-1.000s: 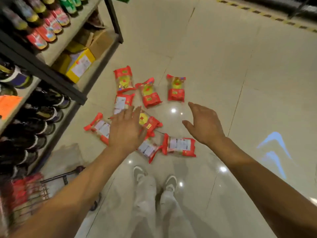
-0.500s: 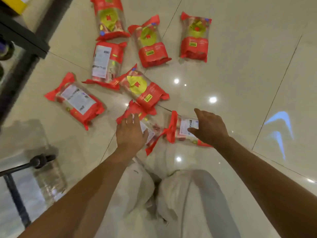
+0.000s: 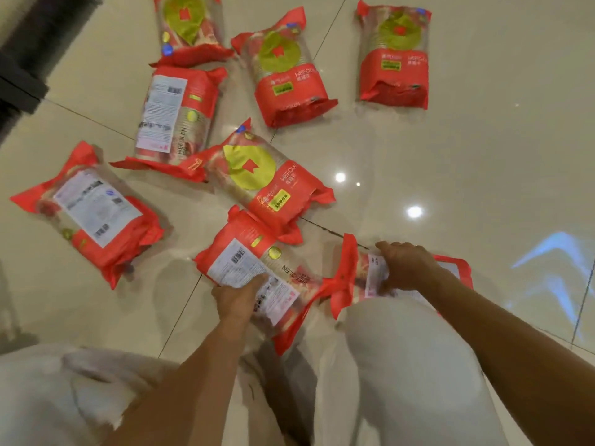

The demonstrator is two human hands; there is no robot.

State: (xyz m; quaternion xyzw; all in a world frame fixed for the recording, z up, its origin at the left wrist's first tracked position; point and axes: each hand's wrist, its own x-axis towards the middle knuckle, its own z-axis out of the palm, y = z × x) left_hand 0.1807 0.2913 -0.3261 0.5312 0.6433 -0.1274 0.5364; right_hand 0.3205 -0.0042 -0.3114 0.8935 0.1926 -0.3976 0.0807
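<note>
A second ago the person stood over the scatter with both hands spread open in the air. Now they are crouched, pale trouser knees (image 3: 402,365) in view, and each hand has closed on something. The left hand (image 3: 237,299) has its fingers curled over the near edge of a red-and-clear plastic food packet (image 3: 244,249) lying label side up on the glossy cream tiled floor (image 3: 450,175). The right hand (image 3: 409,268) is bent over and grips a second red plastic packet (image 3: 349,272) just beside it, by the right knee. Both packets seem to rest on the tiles; I cannot tell whether either is lifted. The reach looks finished and the grasp made, so picking up should follow. Six more red packets (image 3: 264,181) lie scattered beyond, towards a dark shelf base (image 3: 29,59).
</note>
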